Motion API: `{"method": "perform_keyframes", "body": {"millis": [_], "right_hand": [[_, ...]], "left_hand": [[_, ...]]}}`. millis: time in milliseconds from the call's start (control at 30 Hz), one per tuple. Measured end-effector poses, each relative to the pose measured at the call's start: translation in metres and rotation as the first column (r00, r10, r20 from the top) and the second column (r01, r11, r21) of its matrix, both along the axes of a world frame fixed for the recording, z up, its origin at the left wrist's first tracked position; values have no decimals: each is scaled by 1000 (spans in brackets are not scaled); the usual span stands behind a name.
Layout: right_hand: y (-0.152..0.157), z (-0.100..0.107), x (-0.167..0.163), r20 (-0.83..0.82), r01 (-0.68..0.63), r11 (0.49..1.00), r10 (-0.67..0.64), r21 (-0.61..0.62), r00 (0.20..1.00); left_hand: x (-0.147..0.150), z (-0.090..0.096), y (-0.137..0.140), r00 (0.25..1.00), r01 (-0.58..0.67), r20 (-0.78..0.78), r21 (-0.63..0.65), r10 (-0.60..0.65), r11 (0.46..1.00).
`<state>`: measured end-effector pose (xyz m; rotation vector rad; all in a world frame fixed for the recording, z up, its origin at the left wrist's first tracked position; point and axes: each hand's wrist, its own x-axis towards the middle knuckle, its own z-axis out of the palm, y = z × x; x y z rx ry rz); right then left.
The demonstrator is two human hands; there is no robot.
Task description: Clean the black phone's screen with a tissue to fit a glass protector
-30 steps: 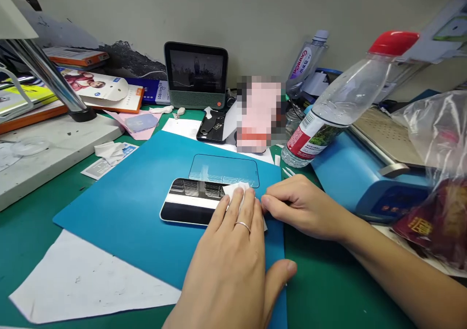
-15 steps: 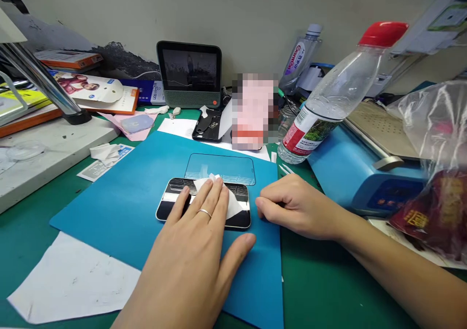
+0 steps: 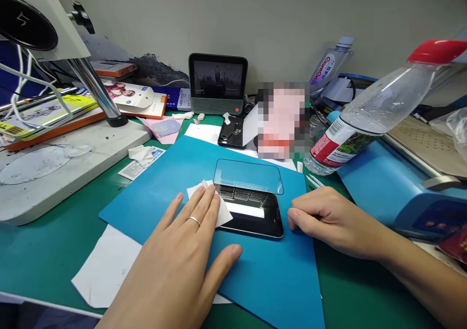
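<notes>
My left hand (image 3: 186, 251), a ring on one finger, lies flat with its fingers stretched out, pressing a white wipe (image 3: 223, 216) against the left end of a black phone (image 3: 251, 224). The phone lies screen up on a blue mat (image 3: 160, 183), and its glossy screen reflects light. Just behind it, a clear screen protector (image 3: 248, 173) with a thin black border rests on the mat. Close to the phone's right end, my right hand (image 3: 328, 219) is curled into a fist at the mat's right edge. Nothing shows in it.
A bottle with a red cap (image 3: 350, 129) leans at the right, beside a blue machine (image 3: 394, 188). Behind the mat are a small display (image 3: 218, 83) and another phone (image 3: 231, 132). A stand's white base (image 3: 109, 147) occupies the left; white paper (image 3: 109, 266) sticks out under the mat.
The view has turned left, shifting everything rightward in the picture. Across the phone screen, my left hand has slid the wipe from the middle to the left end. My right hand keeps its fist.
</notes>
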<state>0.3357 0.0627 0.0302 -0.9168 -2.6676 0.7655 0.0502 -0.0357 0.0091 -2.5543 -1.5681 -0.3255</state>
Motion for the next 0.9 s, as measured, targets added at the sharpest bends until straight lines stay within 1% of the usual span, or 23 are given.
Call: {"method": "perform_keyframes", "body": {"millis": [100,267,467,667,767,900], "right_hand": [[0,0,-1,6,8,1000,-8,4,1000],[0,1,-2,-1,9,1000,-9,-1,1000],[0,2,-4,-17,0,1000,0,4,1000],[-1,1,-3,-47,-3,1000,4,20,999],[-2,0,-2,-51,0,1000,2,30,999],[-1,-1,-2,-78,-6,999,8,35,997]], "left_hand": [[2,-3,-2,1000,20,-22,49,-19,999],[13,-3,1,1000,15,11,61,-15,998],[36,-2,5,998,19,53,-8,-18,1000],[59,3,6,994,89,79,-180,-76,980],[67,4,7,992,92,101,-204,-73,975],[72,2,8,987,124,124,-201,-100,972]]}}
